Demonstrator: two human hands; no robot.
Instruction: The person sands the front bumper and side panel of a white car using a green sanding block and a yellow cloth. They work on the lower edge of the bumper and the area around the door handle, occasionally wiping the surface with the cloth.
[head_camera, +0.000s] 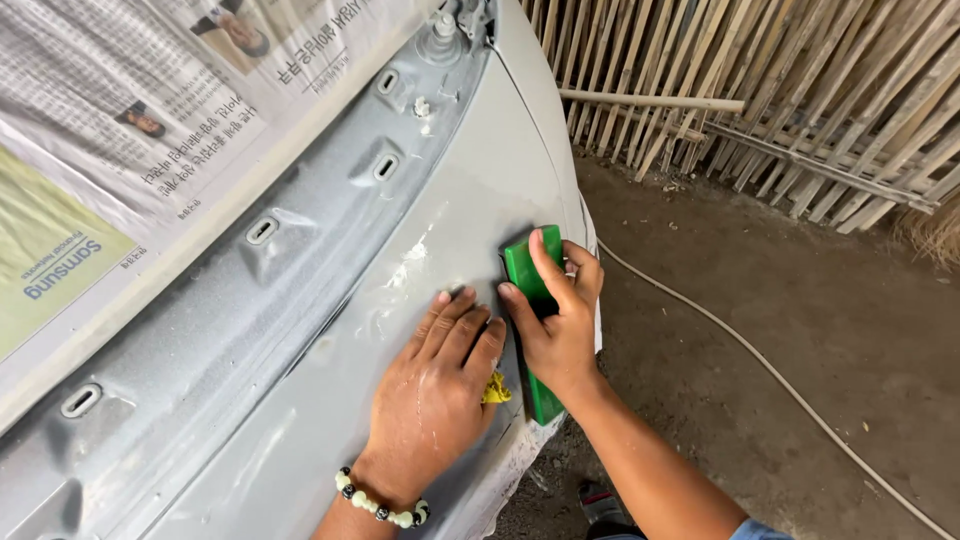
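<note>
A grey primed car body panel (300, 400) fills the left and middle of the head view. My left hand (437, 385) lies flat on the panel, palm down, with a small yellow scrap (496, 390) showing under its edge. A bead bracelet (380, 502) circles that wrist. My right hand (556, 320) grips a long green sanding block (524, 262) pressed against the panel's right edge, just right of my left hand. White filler patches (408, 268) mark the panel above my left fingers.
Newspaper sheets (130, 130) mask the car at upper left. A row of oblong slots (262, 230) runs along the panel's channel. A pale hose (760, 360) crosses the dirt floor on the right. A bamboo slat fence (780, 90) stands behind.
</note>
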